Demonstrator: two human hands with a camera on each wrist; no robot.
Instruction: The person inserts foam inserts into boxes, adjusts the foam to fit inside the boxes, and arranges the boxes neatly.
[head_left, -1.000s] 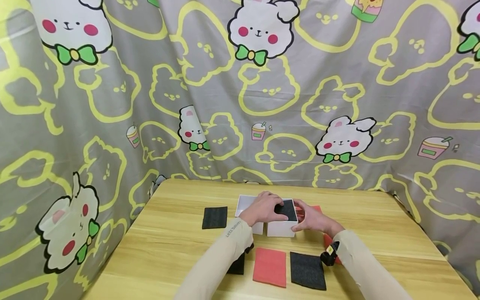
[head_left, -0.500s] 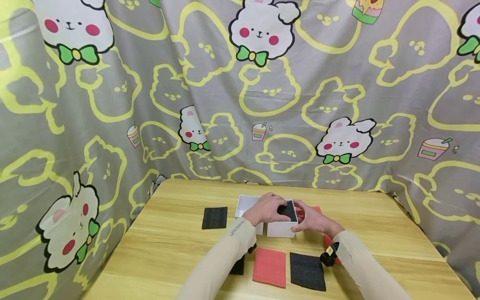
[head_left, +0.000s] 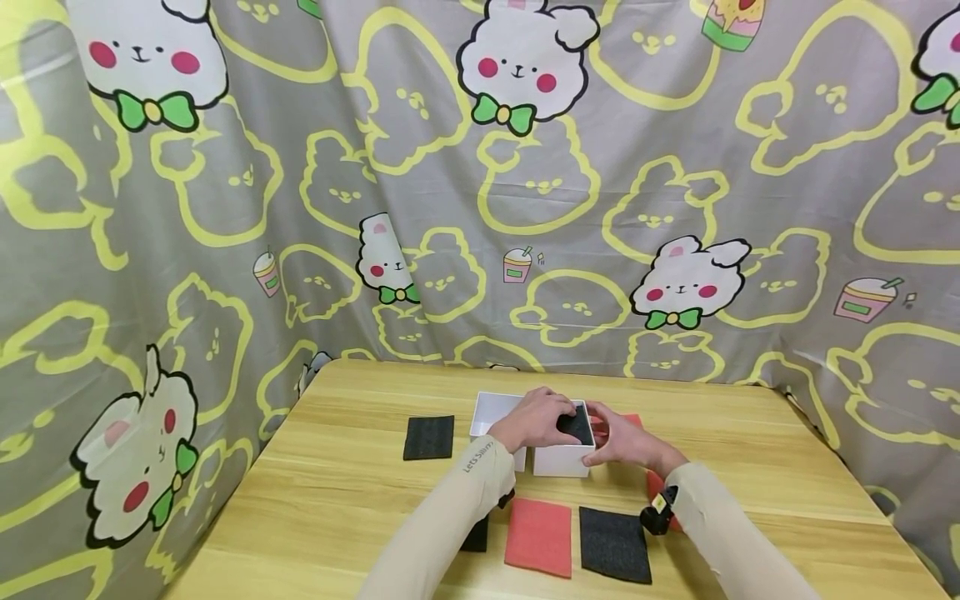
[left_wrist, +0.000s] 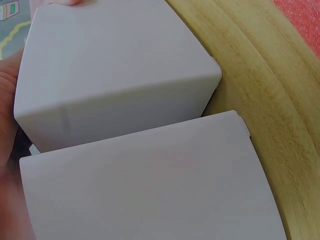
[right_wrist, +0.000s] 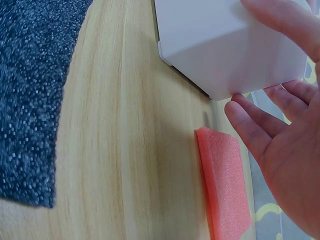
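Note:
Two white open-topped boxes stand side by side, the left box [head_left: 495,405] and the right box [head_left: 561,461]. Black foam [head_left: 576,425] shows inside the right one. My left hand [head_left: 534,419] reaches over that box, thumb and fingers curved at the foam; its fingertips are partly hidden. At the box's right side my right hand [head_left: 622,435] holds the wall, thumb in front and fingers farther back. In the right wrist view, the right hand [right_wrist: 285,120] touches the white box [right_wrist: 230,55]. In the left wrist view, both boxes' outer walls [left_wrist: 145,185] fill the centre.
On the wooden table [head_left: 337,492] lie a black square [head_left: 429,437] at the back left, and a red square [head_left: 538,537] and black square [head_left: 615,543] in front. Another black piece [head_left: 476,537] is partly under the left arm. Red foam [right_wrist: 227,180] lies beside the right hand.
My left hand has shifted slightly to the right over the right box, still at the black foam. My right hand has stayed on the box's side.

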